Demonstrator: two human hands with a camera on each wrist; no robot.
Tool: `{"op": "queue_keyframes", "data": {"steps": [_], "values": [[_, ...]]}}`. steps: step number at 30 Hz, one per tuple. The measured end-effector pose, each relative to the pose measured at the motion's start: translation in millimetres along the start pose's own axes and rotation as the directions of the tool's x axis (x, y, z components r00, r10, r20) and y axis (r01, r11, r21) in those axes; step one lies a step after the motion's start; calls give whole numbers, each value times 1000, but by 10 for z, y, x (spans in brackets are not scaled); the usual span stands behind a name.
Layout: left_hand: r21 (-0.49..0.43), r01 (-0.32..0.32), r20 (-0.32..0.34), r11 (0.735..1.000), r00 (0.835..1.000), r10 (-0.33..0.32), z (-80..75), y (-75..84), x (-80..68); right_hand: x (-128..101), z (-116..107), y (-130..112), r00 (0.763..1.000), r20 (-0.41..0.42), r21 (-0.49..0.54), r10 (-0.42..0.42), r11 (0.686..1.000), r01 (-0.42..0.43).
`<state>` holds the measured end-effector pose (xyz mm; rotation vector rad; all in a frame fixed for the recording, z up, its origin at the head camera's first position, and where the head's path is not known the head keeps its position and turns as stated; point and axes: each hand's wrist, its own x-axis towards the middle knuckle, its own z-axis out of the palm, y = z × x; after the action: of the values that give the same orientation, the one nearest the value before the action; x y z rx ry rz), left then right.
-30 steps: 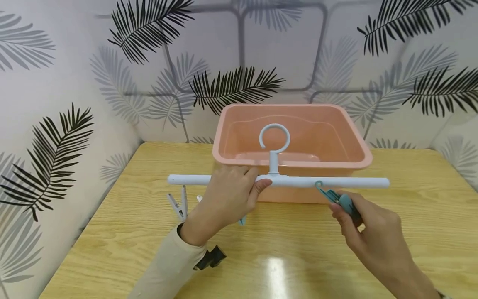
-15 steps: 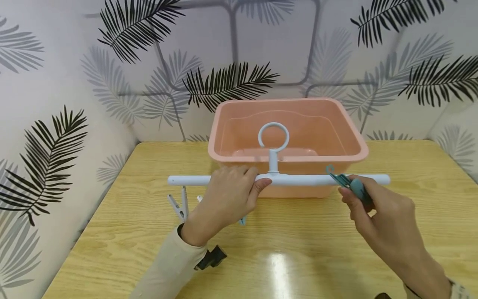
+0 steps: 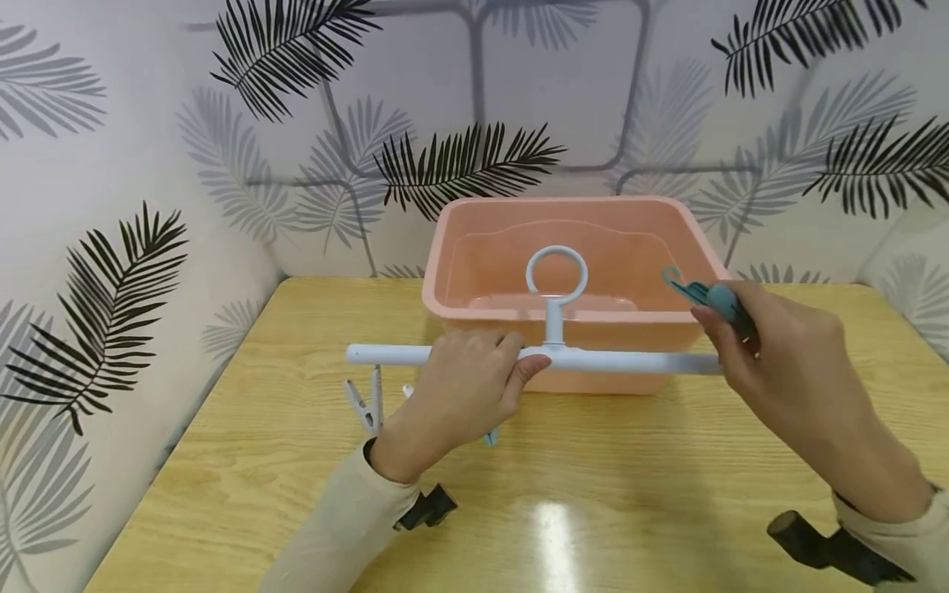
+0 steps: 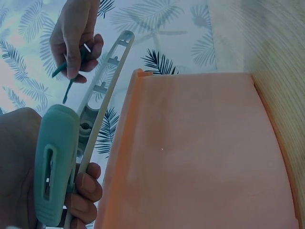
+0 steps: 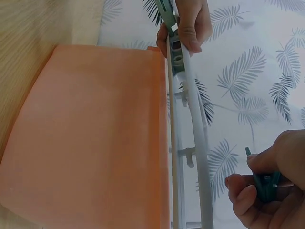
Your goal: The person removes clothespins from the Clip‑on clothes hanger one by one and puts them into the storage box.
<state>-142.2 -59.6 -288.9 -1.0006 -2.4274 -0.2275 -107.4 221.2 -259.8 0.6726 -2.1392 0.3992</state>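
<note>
Our left hand (image 3: 454, 387) grips the hanger (image 3: 563, 357) steady—our right hand (image 3: 771, 354) pinches a clip (image 3: 708, 298) over the tub (image 3: 445, 247).

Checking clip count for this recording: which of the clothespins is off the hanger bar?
The teal clothespin pinched in the right hand, raised over the pink tub's rim. The white clothespin hangs from the bar.

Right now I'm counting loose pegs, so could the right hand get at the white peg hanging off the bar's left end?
Probably not directly: the right hand already grips a teal peg, and the left hand sits between it and the white peg.
</note>
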Motion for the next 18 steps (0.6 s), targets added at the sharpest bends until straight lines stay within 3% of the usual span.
{"op": "queue_keyframes", "data": {"steps": [7, 15, 18], "values": [[-4, 15, 9, 1000, 1000, -15, 4, 1, -10, 123, 60, 114, 979, 194, 41, 58, 997, -67], [-5, 21, 19, 1000, 1000, -21, 10, 0, -13, 247, 141, 227, 973, 229, 59, 35, 997, -50], [-8, 19, 17, 1000, 1000, -19, 9, 4, -11, 349, 115, 277, 950, 309, 29, 53, 997, -66]]}}
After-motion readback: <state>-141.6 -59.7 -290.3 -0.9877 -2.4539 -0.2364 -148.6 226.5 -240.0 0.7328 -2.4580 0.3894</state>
